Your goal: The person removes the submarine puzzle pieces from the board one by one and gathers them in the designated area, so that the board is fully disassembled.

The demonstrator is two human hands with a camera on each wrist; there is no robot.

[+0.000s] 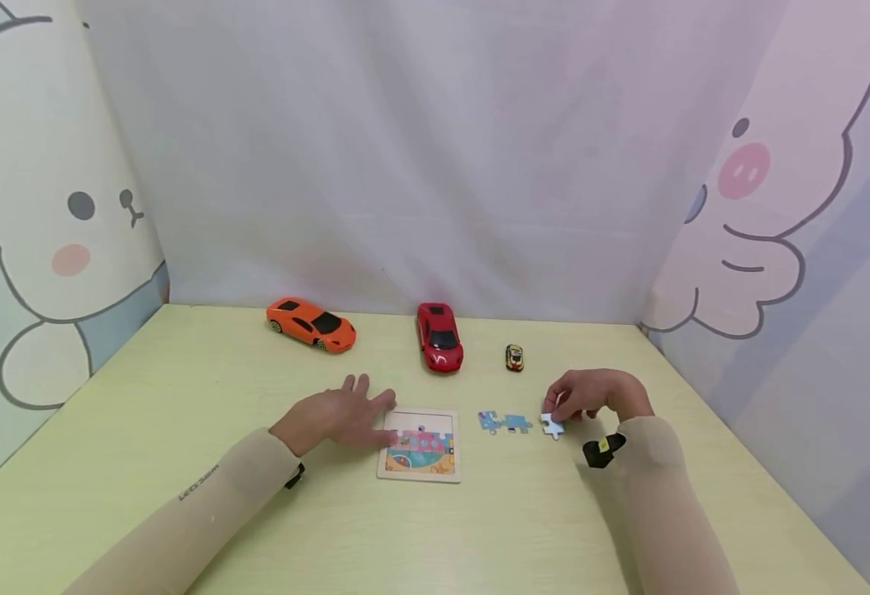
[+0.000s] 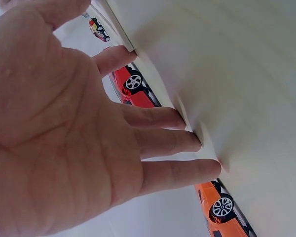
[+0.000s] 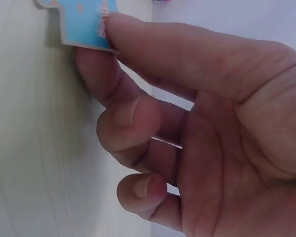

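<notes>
My right hand (image 1: 598,392) pinches a light blue jigsaw piece (image 1: 551,426) between thumb and forefinger, on the right of the table. In the right wrist view the same piece (image 3: 81,24) shows a blue face, and the other fingers curl inward below it. My left hand (image 1: 339,416) lies spread with its fingers apart at the left edge of a square puzzle board (image 1: 420,477), thumb over that edge. Joined pieces fill the board's lower part; its upper part shows bare backing. Two loose blue pieces (image 1: 515,423) lie between the board and my right hand.
Behind the board stand an orange toy car (image 1: 311,325), a red toy car (image 1: 440,337) and a small yellow-and-black toy car (image 1: 514,357). A pale curtain (image 1: 405,165) backs the table, with cartoon-printed panels at both sides.
</notes>
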